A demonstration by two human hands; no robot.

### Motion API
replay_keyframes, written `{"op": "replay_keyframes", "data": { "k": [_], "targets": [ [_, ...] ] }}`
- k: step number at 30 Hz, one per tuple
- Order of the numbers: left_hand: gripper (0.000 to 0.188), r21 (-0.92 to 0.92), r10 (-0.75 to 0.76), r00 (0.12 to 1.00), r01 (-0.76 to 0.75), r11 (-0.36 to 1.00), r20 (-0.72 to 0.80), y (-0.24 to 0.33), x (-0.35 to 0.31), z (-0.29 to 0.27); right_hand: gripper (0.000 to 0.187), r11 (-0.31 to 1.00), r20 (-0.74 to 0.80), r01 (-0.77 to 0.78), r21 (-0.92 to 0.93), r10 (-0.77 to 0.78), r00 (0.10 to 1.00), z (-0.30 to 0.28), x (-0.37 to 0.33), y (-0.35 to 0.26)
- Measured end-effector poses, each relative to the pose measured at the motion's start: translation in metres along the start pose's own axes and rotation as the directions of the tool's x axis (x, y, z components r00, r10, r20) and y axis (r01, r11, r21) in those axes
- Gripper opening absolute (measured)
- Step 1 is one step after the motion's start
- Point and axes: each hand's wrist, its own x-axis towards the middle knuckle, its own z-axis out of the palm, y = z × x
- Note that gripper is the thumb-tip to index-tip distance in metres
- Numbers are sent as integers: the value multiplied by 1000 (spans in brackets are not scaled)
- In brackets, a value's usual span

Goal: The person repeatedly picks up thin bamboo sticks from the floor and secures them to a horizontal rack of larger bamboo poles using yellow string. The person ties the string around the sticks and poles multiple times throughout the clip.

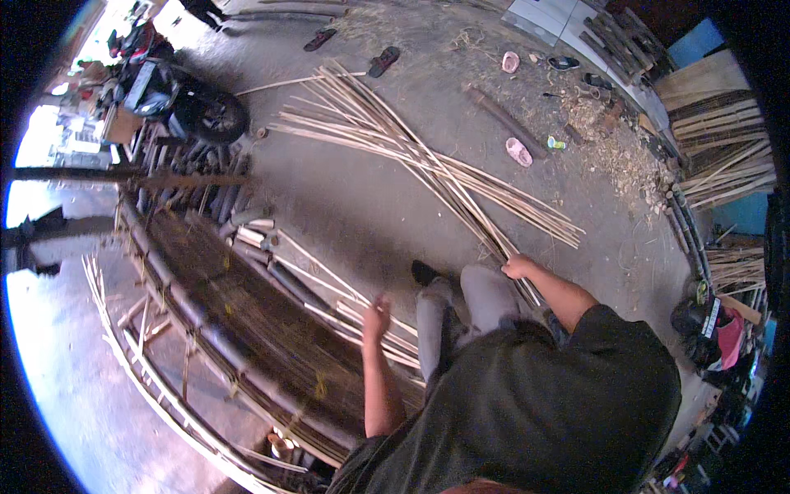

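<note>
Right hand (518,266) is closed around the near end of the bamboo strips (428,165), which run long and far away from it, up and to the left. Left hand (376,317) (blurry, maybe open and empty) hangs over other strips.

- The bamboo strips (428,165) are looking pale, dry and matt.
- The concrete floor (362,206) is appearing grey, rough and dusty.
- The woven bamboo frame (239,321) is showing dark, coarse slats.

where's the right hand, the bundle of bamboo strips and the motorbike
right hand (519,266), head view, on the knuckles
bundle of bamboo strips (428,169), head view, mid-length of the strips
motorbike (216,115), head view, on its tyre
</note>
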Motion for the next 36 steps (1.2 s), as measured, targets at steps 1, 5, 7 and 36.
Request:
{"op": "replay_keyframes", "data": {
  "k": [1, 5, 7, 36],
  "targets": [
    [56, 14, -31, 994, 29, 999, 109, -15, 28, 31, 43, 996, -44, -70, 59, 73, 996, -4, 22, -5],
    [87, -147, -130, 901, 207, 967, 415, -87, 60, 154, 41, 944, -148, -231, 235, 270, 952, -17, 114, -33],
    [100, -294, -46, 917, 174, 940, 396, -97, 53, 192, 37, 937, -147, -229, 263, 273, 951, -21, 181, -34],
    [98, -336, -334, 894, 426, 840, 297, 19, 108, 135, 34, 866, -798, 272, 421, 210, 565, -218, 217, -107]
  ]
}}
